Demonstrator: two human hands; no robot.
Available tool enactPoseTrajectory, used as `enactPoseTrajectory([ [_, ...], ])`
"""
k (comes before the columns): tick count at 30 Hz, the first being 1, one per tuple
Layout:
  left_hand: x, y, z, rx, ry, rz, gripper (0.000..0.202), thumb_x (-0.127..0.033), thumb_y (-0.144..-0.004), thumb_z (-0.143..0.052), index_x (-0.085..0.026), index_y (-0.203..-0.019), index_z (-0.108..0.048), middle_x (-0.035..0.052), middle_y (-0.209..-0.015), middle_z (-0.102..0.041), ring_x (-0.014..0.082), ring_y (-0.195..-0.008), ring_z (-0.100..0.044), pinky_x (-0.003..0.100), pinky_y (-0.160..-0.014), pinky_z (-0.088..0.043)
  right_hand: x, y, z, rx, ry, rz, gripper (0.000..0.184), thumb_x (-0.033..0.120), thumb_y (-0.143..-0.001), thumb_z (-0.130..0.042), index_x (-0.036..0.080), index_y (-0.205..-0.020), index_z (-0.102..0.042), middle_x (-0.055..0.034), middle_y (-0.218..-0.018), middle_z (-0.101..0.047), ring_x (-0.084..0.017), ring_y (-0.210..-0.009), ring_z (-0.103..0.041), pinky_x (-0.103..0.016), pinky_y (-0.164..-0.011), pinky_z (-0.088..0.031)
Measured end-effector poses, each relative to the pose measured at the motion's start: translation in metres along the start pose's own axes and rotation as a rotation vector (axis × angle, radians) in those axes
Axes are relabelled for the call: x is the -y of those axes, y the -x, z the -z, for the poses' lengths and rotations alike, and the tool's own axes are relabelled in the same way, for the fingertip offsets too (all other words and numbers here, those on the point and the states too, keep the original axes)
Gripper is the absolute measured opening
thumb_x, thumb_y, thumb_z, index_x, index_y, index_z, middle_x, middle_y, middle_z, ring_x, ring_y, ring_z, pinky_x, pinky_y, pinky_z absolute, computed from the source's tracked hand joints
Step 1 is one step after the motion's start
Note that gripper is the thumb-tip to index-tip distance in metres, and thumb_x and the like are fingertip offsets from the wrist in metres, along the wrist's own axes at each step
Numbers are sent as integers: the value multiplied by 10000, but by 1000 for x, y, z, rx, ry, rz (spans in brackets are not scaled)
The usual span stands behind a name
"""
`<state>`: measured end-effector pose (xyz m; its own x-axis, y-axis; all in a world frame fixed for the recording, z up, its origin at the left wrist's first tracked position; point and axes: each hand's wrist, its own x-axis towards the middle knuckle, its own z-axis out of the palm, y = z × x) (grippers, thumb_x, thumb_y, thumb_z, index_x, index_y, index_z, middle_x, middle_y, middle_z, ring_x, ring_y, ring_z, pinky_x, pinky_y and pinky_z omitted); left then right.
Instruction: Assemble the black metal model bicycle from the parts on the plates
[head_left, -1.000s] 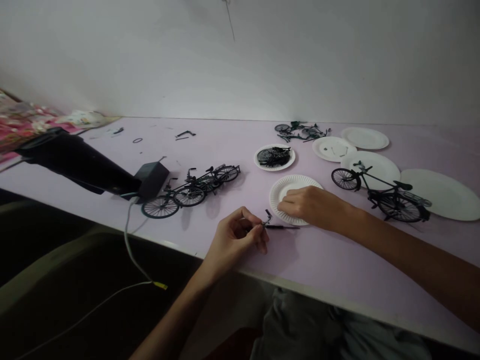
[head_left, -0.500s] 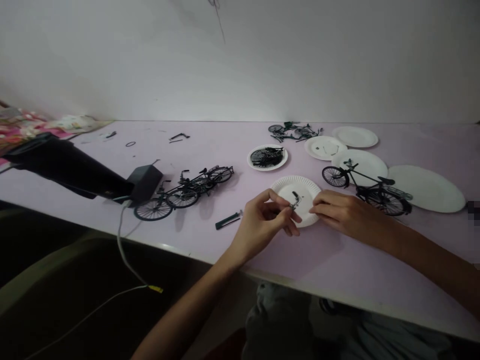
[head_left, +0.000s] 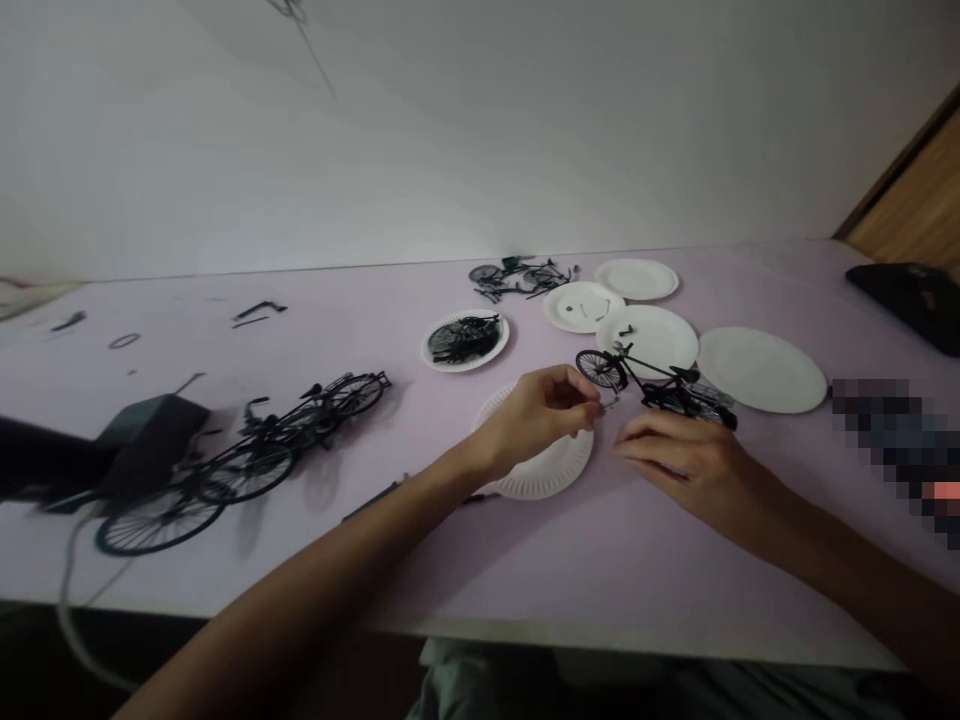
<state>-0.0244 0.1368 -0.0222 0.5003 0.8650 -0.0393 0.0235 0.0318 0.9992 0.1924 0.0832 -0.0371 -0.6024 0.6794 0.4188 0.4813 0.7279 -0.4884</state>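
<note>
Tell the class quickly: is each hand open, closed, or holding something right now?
Left hand: closed, pinching a small metal part.
Right hand: open, holding nothing.

**Dim, flat light, soft detail**

Low, even light across the wall [head_left: 480,130], palest toward 12 o'clock and greying toward the corners. Source out of frame; no hard glare anywhere. Faint, soft-edged shadows on the table [head_left: 480,590], falling toward 6 o'clock beneath the bicycle [head_left: 277,440] at 9 o'clock and the left arm [head_left: 300,590]. Table edge bowed by wide-lens distortion near 6 o'clock. Mushy detail throughout, worst on the wheel [head_left: 157,520] near 8 o'clock. Blocky pixelation [head_left: 892,460] at 3 o'clock.
</note>
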Motion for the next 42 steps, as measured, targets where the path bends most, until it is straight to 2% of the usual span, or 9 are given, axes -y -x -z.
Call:
enactPoseTrajectory([
  [4, 7, 3, 1, 49, 25, -12, 231, -138, -796, -678, -116, -1023, -646, 14, -853, -612, 86, -729, -557, 224, -707, -469, 1, -2, -2, 72, 25, -32, 273, 44, -948, -478, 179, -1030, -700, -67, -993, -649, -156, -839, -652, -263, -721, -507],
  [10, 2, 14, 11, 38, 70, -9, 167, -165, -797, -726, -135, -954, -680, 42, -937, -639, 115, -847, -583, 240, -802, -473, 2, -2, -4, 118, 127, -92, 218, 81, -965, -491, 173, -916, -682, -54, -926, -656, -157, -751, -636, -287, -667, -479],
  [16, 5, 16, 11, 14, 154, -21, 227, -188, -760, -785, -156, -969, -699, 41, -932, -655, 129, -859, -617, 252, -823, -506, -1, -4, -6, 6, -30, -81, 134, 169, -966, -556, 186, -872, -649, -51, -886, -672, -162, -771, -643, -300, -680, -501],
  [20, 12, 18, 4, -8, 179, 24, 184, -217, -722, -824, -134, -845, -715, 48, -891, -687, 131, -807, -635, 258, -785, -526, 2, -9, -3, -150, -111, -119, 94, 167, -902, -660, 247, -867, -696, -20, -861, -712, -174, -778, -671, -309, -694, -535],
  [24, 18, 19, -5, -75, 204, 34, 212, -230, -692, -848, -125, -826, -720, 34, -818, -702, 119, -745, -646, 262, -758, -542, 11, -13, -2, -319, -128, -201, 106, 157, -863, -698, 255, -846, -736, -11, -852, -723, -167, -769, -678, -276, -641, -551],
  [30, 18, 22, -15, -117, 198, -18, 233, -223, -698, -837, -109, -846, -697, 39, -844, -705, 117, -748, -661, 258, -747, -568, 16, -15, -5, -300, -211, -284, 102, 138, -852, -681, 220, -855, -742, -16, -888, -740, -151, -787, -681, -253, -664, -554],
  [34, 20, 22, -18, -139, 116, -113, 206, -199, -726, -811, -112, -845, -668, 36, -873, -674, 122, -778, -653, 245, -721, -583, 17, -14, -6, -279, -264, -360, 106, 126, -830, -679, 213, -844, -737, -13, -868, -730, -148, -757, -668, -252, -643, -546],
  [38, 24, 22, -21, -155, 68, -164, 193, -189, -756, -781, -132, -881, -646, 38, -895, -657, 142, -838, -650, 244, -713, -595, 15, -14, -8, -299, -322, -448, 69, 182, -830, -699, 222, -865, -743, -13, -851, -735, -160, -750, -679, -257, -637, -570],
  [42, 26, 25, -21, -177, -37, -197, 151, -222, -803, -742, -145, -902, -658, 54, -908, -671, 170, -876, -654, 271, -725, -602, 11, -13, -9, -342, -389, -534, 133, 222, -816, -727, 223, -949, -732, -19, -876, -739, -143, -646, -670, -267, -593, -593],
])
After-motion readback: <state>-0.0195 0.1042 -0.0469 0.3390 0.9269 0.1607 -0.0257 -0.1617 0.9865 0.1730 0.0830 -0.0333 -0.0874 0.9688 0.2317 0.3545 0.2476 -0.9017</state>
